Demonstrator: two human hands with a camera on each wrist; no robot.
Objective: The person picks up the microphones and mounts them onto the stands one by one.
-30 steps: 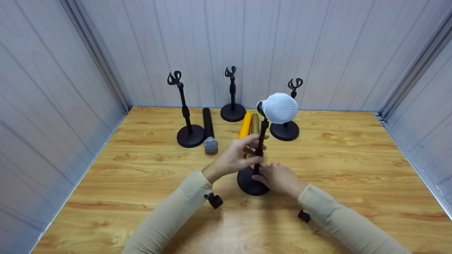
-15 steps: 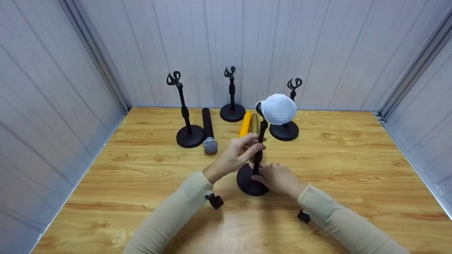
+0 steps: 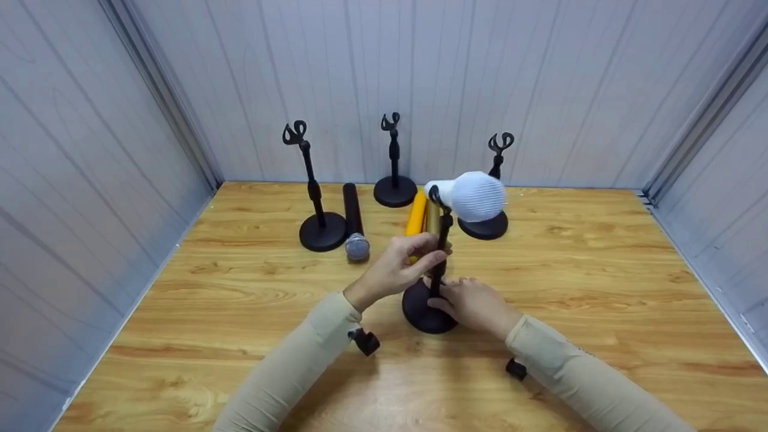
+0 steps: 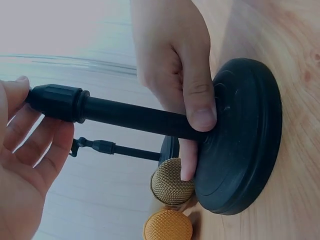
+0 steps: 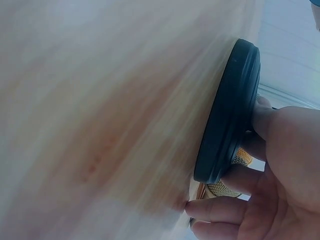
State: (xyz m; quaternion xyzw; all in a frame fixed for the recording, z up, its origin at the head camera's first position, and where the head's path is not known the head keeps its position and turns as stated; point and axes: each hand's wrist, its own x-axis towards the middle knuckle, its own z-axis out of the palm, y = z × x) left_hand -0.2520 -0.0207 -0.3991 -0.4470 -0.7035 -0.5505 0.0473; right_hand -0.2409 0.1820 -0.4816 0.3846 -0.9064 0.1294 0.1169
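Note:
A black desktop microphone stand (image 3: 425, 317) stands in front of me, its clip at the top holding a white microphone (image 3: 478, 197) with its round head to the right. My left hand (image 3: 396, 267) grips the pole; in the left wrist view thumb and fingers pinch its ribbed collar (image 4: 57, 102). Low down, my right hand (image 3: 480, 305) holds the pole where it meets the base, thumb on the near side and a finger behind. The right wrist view has the disc base (image 5: 227, 115) against the fingers.
Behind the hands lie a yellow microphone (image 3: 416, 215) and a gold microphone (image 4: 172, 181). A black microphone (image 3: 354, 213) with silver head lies left. Stands with unfilled clips are at the left (image 3: 323, 231), back middle (image 3: 395, 192) and right (image 3: 489, 227). Panel walls enclose the wooden table (image 3: 240, 336).
The white microphone has turned about the pole and sunk slightly, its body now showing left of the clip. My left thumb and fingers have shifted on the collar. My right hand stays put.

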